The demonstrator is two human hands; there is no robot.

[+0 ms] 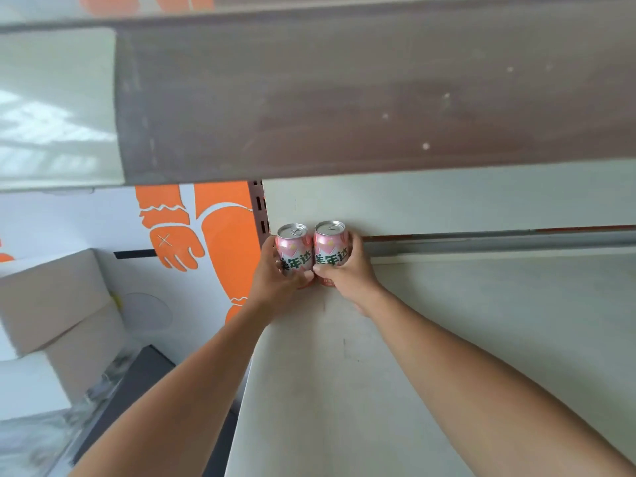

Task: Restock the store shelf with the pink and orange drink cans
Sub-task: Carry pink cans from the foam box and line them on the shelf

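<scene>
Two pink drink cans stand upright side by side at the back left corner of the pale shelf board. My left hand grips the left pink can, fingers wrapped round its lower half. My right hand grips the right pink can the same way. The two cans touch each other and sit close to the shelf's back panel. No orange cans are in view.
A brown shelf hangs overhead, close above the cans. The slotted upright post stands just left of them. Cardboard boxes are stacked at the left, below a white wall with orange figures.
</scene>
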